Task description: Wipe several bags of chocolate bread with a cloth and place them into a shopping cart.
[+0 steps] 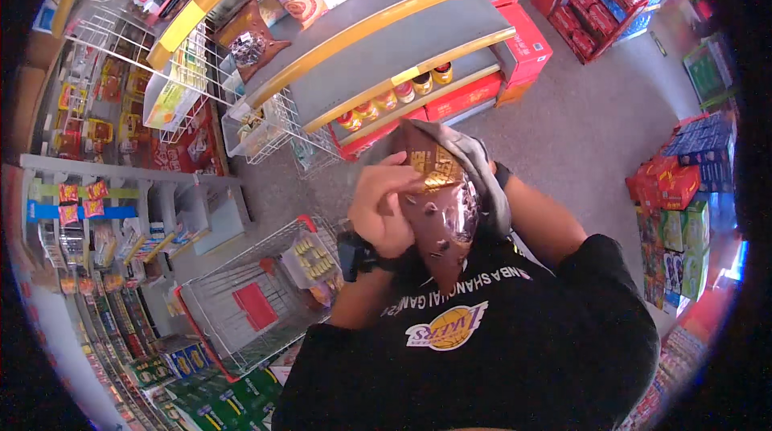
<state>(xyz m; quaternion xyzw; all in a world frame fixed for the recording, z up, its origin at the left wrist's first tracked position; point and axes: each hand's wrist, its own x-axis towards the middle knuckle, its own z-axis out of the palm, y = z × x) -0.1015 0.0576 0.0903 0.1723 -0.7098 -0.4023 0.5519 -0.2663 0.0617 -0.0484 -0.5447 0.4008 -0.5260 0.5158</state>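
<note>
A brown plastic snack bag (437,220) with gold lettering and a shiny front is held upright before my chest. My left hand (383,208), with a black watch on its wrist, has its fingers curled at the bag's left edge. A grey cloth (482,171) lies along the bag's right side. Behind this cloth my right hand is almost wholly hidden; only its wrist with a black band (500,174) and the forearm show, so its grip cannot be made out.
Ahead are grey shelves (386,39) with yellow edge strips, jars on the lower level and bags above. Wire baskets (271,135) hang at their left end. A shopping cart (259,298) stands at my left, holding a packaged item. Stacked boxes (663,184) are at the right.
</note>
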